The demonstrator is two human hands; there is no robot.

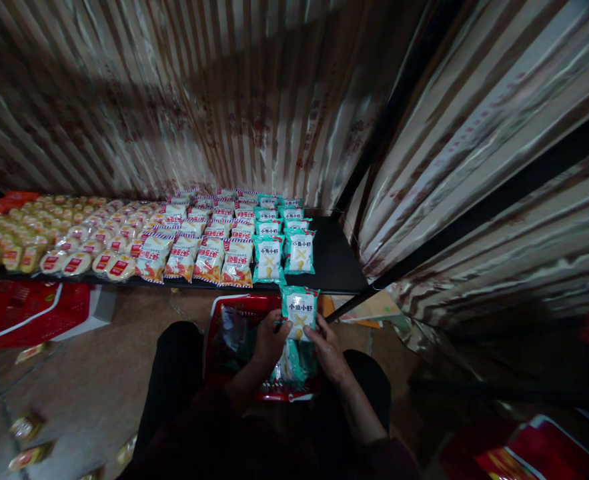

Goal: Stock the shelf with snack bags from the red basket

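I hold a teal-and-white snack packet (299, 310) upright in front of me with both hands. My left hand (270, 340) grips its lower left edge, fingers closed. My right hand (328, 347) grips its lower right edge, fingers closed too. Below the hands a red basket (224, 313) rests between my knees, with more teal packets (290, 367) inside. Just beyond, a low black shelf (334, 260) carries rows of the same teal packets (284, 250), with bare room at its right end.
Left of the teal rows lie orange-and-white packets (201, 257), then small round yellow snacks (49, 233). Striped curtains hang behind and to the right. Another red basket (19, 310) sits on the floor at left. Loose packets (27, 427) lie on the floor.
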